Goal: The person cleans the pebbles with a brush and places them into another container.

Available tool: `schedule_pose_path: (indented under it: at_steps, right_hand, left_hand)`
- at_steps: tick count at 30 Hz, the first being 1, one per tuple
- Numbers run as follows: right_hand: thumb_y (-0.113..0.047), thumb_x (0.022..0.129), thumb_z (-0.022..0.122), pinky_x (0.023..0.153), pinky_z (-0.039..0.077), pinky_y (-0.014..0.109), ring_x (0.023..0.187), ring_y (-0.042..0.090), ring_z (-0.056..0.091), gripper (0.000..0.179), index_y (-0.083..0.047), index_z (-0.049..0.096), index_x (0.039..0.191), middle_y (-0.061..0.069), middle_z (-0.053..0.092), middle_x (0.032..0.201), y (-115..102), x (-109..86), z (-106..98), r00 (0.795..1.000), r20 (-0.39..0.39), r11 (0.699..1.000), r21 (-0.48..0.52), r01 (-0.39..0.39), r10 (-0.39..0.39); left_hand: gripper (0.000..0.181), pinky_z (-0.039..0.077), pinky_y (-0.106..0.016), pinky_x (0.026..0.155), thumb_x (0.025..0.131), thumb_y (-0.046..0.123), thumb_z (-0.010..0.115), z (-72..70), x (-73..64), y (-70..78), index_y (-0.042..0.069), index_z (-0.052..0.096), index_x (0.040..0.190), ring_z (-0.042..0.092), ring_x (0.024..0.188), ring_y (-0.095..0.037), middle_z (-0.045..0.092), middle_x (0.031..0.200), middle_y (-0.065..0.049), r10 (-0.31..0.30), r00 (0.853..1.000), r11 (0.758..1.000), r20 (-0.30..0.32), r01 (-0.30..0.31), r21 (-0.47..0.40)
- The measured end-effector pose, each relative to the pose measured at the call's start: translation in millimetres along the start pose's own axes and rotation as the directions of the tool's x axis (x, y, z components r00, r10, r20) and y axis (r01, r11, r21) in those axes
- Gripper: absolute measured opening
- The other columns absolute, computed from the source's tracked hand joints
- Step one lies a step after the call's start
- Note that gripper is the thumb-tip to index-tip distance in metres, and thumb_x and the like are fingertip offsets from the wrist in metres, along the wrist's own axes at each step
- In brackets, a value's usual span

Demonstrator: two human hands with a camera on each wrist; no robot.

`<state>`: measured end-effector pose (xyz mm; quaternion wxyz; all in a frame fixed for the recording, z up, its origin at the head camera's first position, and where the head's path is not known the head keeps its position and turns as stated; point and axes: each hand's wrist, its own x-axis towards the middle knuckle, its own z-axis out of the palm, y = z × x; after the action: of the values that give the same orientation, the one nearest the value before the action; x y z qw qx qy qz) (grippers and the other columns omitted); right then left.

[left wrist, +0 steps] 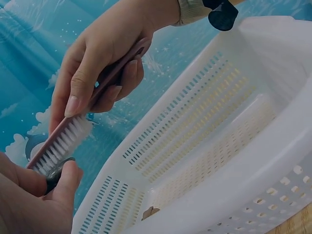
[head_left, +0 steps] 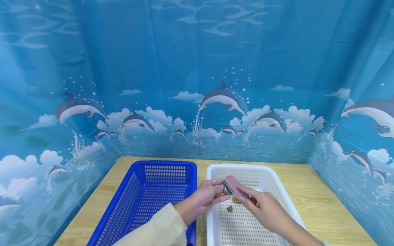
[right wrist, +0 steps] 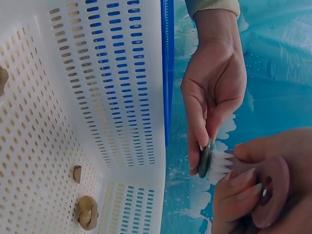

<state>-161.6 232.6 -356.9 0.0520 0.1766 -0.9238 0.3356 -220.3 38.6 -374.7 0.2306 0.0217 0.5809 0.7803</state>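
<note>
My left hand (head_left: 207,196) pinches a smooth dark grey-green stone (right wrist: 206,160) between thumb and fingers, over the left rim of the white basket (head_left: 210,222). In my right hand (head_left: 265,209) is a pink brush (left wrist: 53,141) with white bristles, gripped by its handle. The bristles (right wrist: 220,165) meet the face of the stone in the right wrist view. Below the hands, a yellowish-brown stone (right wrist: 87,213) and a small brown stone (right wrist: 77,174) lie on the white basket's floor. Part of another brown stone (right wrist: 2,80) shows at the left edge of the right wrist view.
A blue perforated basket (head_left: 191,167) stands left of the white one, both on a wood-grain table (head_left: 320,191). Behind and on both sides hangs a blue curtain (head_left: 172,68) printed with dolphins. The left forearm reaches across the blue basket's right side.
</note>
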Motion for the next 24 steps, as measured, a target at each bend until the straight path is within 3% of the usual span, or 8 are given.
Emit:
schedule_pose_path:
  at_steps: [5,10,15,24]
  right_hand:
    - [-0.03,0.098,0.058,0.045,0.038,0.021,0.047,0.001,0.034,0.042,-0.011,0.057,0.136,-0.011,0.042,0.058,-3,0.9,2,1.0,0.001,1.0,-0.003,0.015,-0.015]
    - [-0.031,0.098,0.058,0.043,0.036,0.022,0.046,0.001,0.031,0.043,-0.012,0.056,0.137,-0.01,0.038,0.056,-6,3.4,3,1.0,0.012,1.0,-0.009,0.024,-0.024]
    - [-0.033,0.099,0.057,0.043,0.037,0.022,0.046,0.002,0.032,0.044,-0.011,0.056,0.137,-0.01,0.039,0.056,-6,10.2,2,0.999,0.026,1.0,-0.017,0.026,-0.025]
    - [-0.035,0.098,0.056,0.044,0.036,0.024,0.048,0.004,0.034,0.044,-0.012,0.057,0.136,-0.008,0.041,0.057,-6,13.0,-5,0.999,0.04,0.999,-0.038,-0.03,0.032]
  left_hand:
    - [0.039,0.056,-0.029,0.084,0.1,-0.004,0.041,0.9,0.5,-0.4,-0.01,0.043,0.139,0.068,0.101,-0.029,0.065,0.116,-0.025,0.0,1.0,1.0,-0.012,0.0,-0.006]
    - [0.041,0.056,-0.029,0.085,0.1,-0.002,0.04,1.6,-2.6,-2.6,-0.009,0.041,0.141,0.068,0.101,-0.028,0.066,0.116,-0.023,-0.005,1.0,1.0,0.015,0.005,-0.008]
    - [0.042,0.055,-0.033,0.088,0.101,-0.003,0.039,2.8,-3.7,-6.1,-0.012,0.036,0.142,0.065,0.106,-0.033,0.062,0.121,-0.028,0.012,1.0,1.0,0.028,-0.012,-0.018]
    - [0.041,0.055,-0.036,0.09,0.101,-0.003,0.039,3.1,-5.4,-6.7,-0.013,0.035,0.142,0.063,0.11,-0.037,0.058,0.124,-0.032,-0.003,0.999,1.0,0.044,0.004,-0.025]
